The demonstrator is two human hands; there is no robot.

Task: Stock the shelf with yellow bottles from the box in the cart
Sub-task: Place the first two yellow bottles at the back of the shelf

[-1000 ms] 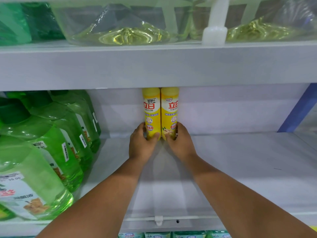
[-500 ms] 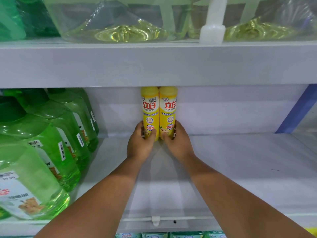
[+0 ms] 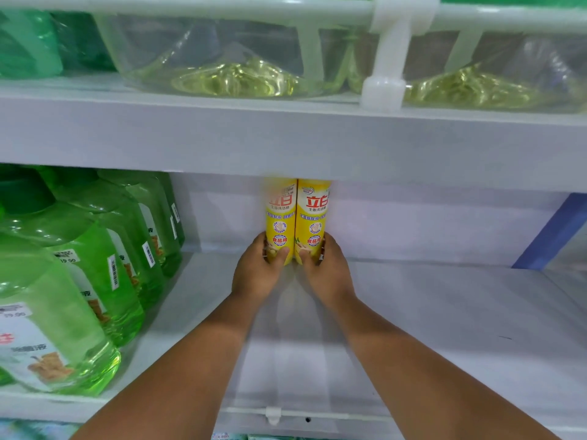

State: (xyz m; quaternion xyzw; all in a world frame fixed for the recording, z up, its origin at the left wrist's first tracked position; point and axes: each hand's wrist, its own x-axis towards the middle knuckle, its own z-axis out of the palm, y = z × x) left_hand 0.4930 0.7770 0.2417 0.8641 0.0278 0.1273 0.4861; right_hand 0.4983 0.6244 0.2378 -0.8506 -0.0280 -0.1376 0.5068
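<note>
While both stand upright and touching at the shelf (image 3: 444, 300) back, left hand (image 3: 257, 274) grips one yellow bottle (image 3: 279, 217), right hand (image 3: 327, 274) the other yellow bottle (image 3: 313, 217) (red "立白", "食品用"), fingers clamped round them.

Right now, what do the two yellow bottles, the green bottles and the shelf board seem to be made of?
Left yellow bottle and right yellow bottle: probably opaque plastic with a glossy printed label; light sheen.
Green bottles: clear plastic, apparently; the green liquid shows through, with bright highlights.
Shelf board: matte, pale grey-white, smooth; painted metal or laminate, I cannot tell which.
</note>
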